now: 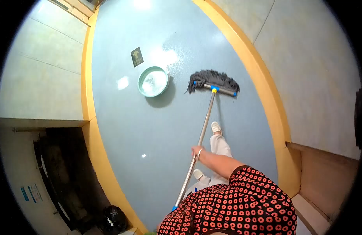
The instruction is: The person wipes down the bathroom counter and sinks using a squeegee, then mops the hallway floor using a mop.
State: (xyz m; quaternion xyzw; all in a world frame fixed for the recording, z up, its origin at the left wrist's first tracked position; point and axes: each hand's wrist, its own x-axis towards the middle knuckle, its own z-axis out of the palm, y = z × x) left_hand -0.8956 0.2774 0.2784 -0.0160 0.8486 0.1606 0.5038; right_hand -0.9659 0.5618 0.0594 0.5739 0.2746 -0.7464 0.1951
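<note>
My right hand (197, 151), with a bracelet at the wrist, is closed around the metal pole of a mop (206, 117). The pole runs from a blue end cap near my patterned top up to a wide grey string mop head (218, 80) on the blue floor. My left hand is not visible; the pole's lower end is close to my body. Left of the mop head, and apart from it, a light green basin (153, 82) with liquid in it stands on the floor.
A dark sign with an arrow (137, 57) lies on the floor beyond the basin. Yellow borders (263, 74) run along both walls. A dark doorway (69, 172) and a black bag (115, 219) are at the lower left. My feet in light shoes (216, 127) are below the mop head.
</note>
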